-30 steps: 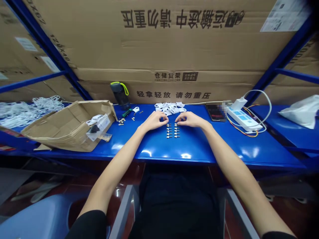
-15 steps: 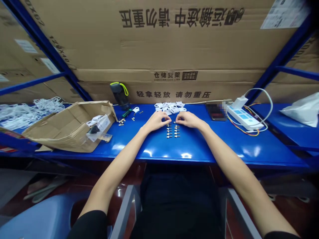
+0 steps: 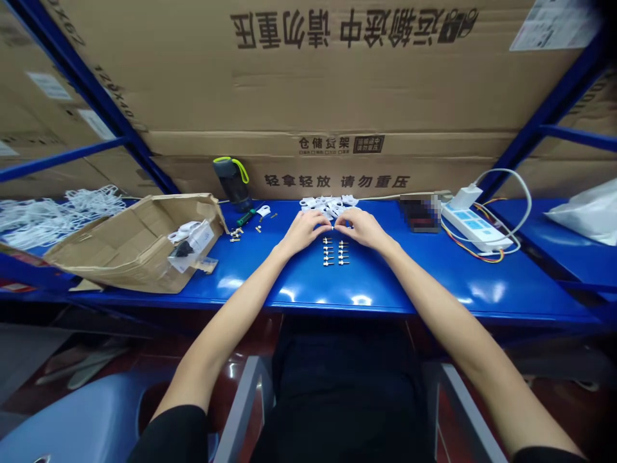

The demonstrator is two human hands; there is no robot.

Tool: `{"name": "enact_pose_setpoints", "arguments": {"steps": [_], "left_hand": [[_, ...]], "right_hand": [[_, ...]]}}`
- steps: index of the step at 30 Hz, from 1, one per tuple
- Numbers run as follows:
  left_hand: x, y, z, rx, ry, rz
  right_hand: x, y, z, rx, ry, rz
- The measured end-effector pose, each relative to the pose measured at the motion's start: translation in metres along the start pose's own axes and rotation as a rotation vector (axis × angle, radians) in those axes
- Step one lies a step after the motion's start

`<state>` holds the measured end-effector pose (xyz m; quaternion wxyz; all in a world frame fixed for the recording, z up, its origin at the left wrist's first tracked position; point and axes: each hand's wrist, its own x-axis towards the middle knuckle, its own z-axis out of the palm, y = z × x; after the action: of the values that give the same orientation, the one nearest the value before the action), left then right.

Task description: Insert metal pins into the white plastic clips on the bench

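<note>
My left hand [image 3: 304, 230] and my right hand [image 3: 360, 227] meet tip to tip over the blue table. Their thumbs and forefingers pinch a small metal part [image 3: 332, 228], mostly hidden by the fingers. Just below them, two columns of small pin-like metal fittings lie in line, a left column [image 3: 328, 251] and a right column [image 3: 343, 253]. Behind the hands is a heap of white plastic pieces [image 3: 330, 206], partly covered by the fingers.
At left stand an open cardboard box [image 3: 120, 257] and a dark bottle [image 3: 232, 186]. A green-handled tool [image 3: 246, 217] lies beside loose brass bits [image 3: 235, 235]. Rightward are a phone [image 3: 419, 213], a power strip [image 3: 477, 226] with cables and a white bag [image 3: 585, 212].
My right hand has moved left and slightly up, away from the right column, so its fingertips now meet those of my left hand at the small part.
</note>
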<state>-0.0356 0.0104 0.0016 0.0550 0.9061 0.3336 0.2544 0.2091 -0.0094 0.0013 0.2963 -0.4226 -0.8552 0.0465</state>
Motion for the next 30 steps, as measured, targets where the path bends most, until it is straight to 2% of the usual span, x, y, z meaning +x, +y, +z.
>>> {"name": "enact_pose_setpoints", "arguments": {"steps": [4, 9, 17, 20, 26, 30], "left_hand": [[0.001, 0.002, 0.003, 0.017, 0.023, -0.049], [0.002, 0.001, 0.007, -0.068, 0.008, -0.053], [0.003, -0.006, 0.01, -0.11, -0.035, -0.071], [0.001, -0.013, 0.002, -0.061, -0.036, -0.123], [-0.008, -0.022, -0.03, 0.196, -0.097, -0.209], [-0.013, -0.024, -0.039, 0.278, -0.12, -0.246]], "right_hand": [[0.0, -0.004, 0.005, 0.054, 0.016, -0.036], [0.001, -0.006, 0.005, 0.038, 0.04, -0.061], [0.003, 0.0, -0.002, -0.011, -0.045, -0.097], [0.001, 0.009, -0.011, -0.052, -0.084, -0.059], [-0.01, 0.031, -0.029, -0.221, -0.18, 0.047], [-0.011, 0.027, -0.03, -0.208, -0.171, 0.018]]}}
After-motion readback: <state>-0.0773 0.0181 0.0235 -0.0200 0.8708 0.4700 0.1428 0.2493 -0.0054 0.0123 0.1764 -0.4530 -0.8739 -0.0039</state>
